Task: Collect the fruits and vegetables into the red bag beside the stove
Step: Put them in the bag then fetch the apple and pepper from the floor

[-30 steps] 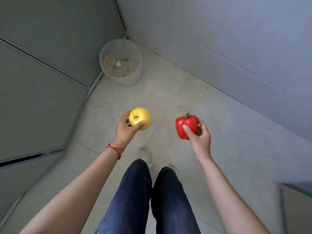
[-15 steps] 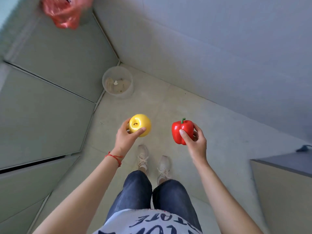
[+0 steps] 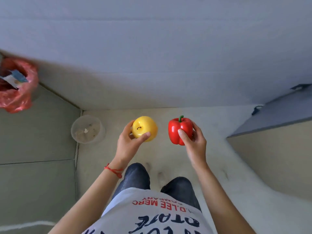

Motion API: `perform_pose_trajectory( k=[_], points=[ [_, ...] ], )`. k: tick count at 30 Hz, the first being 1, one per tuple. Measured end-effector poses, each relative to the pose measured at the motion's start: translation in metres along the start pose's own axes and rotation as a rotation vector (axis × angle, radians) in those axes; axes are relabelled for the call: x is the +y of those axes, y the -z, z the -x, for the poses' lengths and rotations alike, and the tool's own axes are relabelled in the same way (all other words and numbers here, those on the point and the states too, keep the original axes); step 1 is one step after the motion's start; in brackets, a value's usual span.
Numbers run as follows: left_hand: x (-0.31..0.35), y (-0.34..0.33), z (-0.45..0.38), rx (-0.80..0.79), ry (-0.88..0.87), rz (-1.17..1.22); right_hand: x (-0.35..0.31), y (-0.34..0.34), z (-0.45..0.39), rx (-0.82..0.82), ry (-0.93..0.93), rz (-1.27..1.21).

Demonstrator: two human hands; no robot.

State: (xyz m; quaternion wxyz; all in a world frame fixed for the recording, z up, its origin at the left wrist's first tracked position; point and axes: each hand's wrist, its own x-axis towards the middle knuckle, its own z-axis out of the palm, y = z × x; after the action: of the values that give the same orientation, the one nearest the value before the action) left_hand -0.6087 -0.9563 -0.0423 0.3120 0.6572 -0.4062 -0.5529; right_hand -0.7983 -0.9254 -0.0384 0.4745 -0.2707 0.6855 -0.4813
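My left hand (image 3: pixel 128 146) grips a yellow apple (image 3: pixel 145 128) with a dark stem, held in front of me above the floor. My right hand (image 3: pixel 195 142) grips a red bell pepper (image 3: pixel 179 130) with a green stem, level with the apple and a short gap to its right. The red plastic bag (image 3: pixel 18 88) sits high at the far left edge on a counter top, its mouth open with some paper or packaging inside. Both hands are well right of and below the bag.
A translucent bin (image 3: pixel 87 129) with scraps stands on the floor in the corner against grey cabinet doors (image 3: pixel 37 141). A wall (image 3: pixel 152 48) fills the top. A cabinet with a grey top (image 3: pixel 276 115) stands at the right. My legs and shirt are below.
The view has swung up and to the right: the red bag moved down along the left edge, the bin shifted lower. Both hands still hold their fruit in the same pose.
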Motion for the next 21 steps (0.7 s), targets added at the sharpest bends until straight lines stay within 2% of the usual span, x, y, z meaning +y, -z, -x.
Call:
perform_pose_trajectory(
  k=[11, 21],
  points=[
    [0.074, -0.028, -0.016, -0.497, -0.222, -0.204, -0.013, 0.009, 0.072, 0.579, 0.027, -0.263],
    [0.049, -0.109, 0.069, -0.936, -0.285, -0.398, 0.026, 0.072, 0.189, 1.082, 0.025, -0.435]
  ],
)
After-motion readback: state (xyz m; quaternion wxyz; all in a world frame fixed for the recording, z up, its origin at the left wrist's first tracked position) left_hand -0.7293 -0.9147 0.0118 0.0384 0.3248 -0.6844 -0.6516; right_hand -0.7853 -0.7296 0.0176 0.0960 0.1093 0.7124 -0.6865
